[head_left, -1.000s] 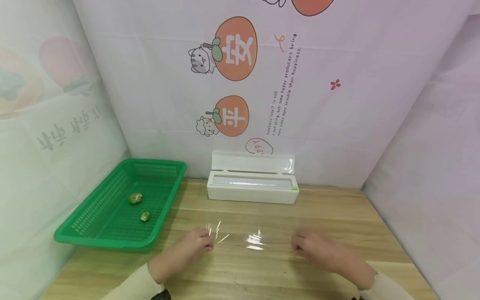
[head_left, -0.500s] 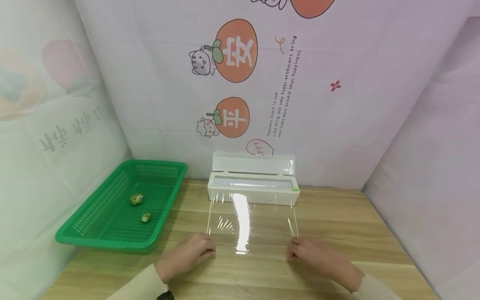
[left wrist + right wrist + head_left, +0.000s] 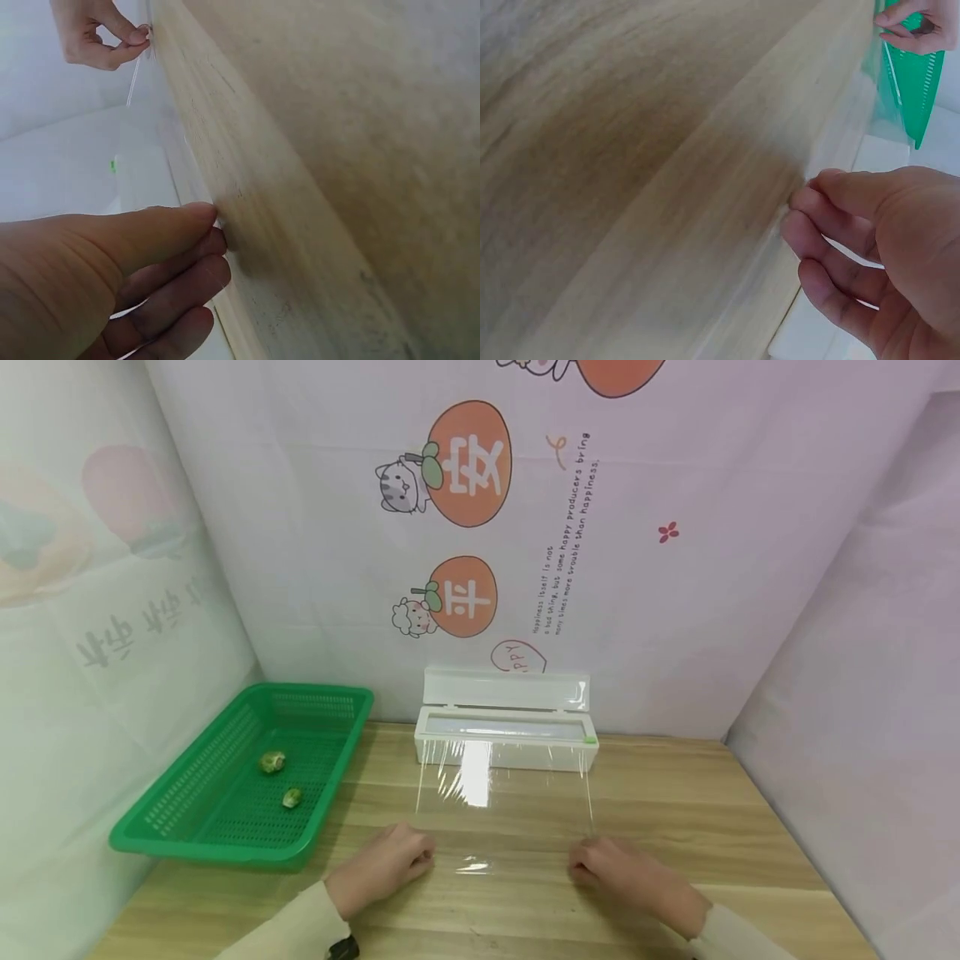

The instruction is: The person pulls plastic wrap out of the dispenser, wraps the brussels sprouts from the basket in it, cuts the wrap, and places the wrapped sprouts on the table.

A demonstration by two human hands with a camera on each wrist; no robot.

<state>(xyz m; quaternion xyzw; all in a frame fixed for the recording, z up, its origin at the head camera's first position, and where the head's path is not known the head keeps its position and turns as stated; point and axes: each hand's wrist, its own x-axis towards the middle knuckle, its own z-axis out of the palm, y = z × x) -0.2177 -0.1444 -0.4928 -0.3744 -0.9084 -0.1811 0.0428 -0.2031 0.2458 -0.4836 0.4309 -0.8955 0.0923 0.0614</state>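
Observation:
A sheet of clear plastic wrap (image 3: 474,781) stretches from the white dispenser box (image 3: 506,753) toward the person, over the wooden table. My left hand (image 3: 392,862) pinches its near left corner between thumb and forefinger, as the left wrist view shows. At the near right corner, my right hand (image 3: 618,872) pinches the film the same way; its thumb and fingers (image 3: 829,196) meet in the right wrist view. The dispenser's lid (image 3: 506,689) stands raised against the back wall. The film's edges are faint, and glare marks part of its surface.
On the left stands a green plastic basket (image 3: 330,802). Two small green-and-brown vegetables lie in it, one farther back (image 3: 272,762) and one nearer (image 3: 292,797). Printed white cloth (image 3: 637,610) encloses the wooden table (image 3: 675,827) at the back and sides.
Both hands have drawn slightly toward the person and a little closer together, still pinching the wrap. The film's glare has shifted. The box and basket stay in place.

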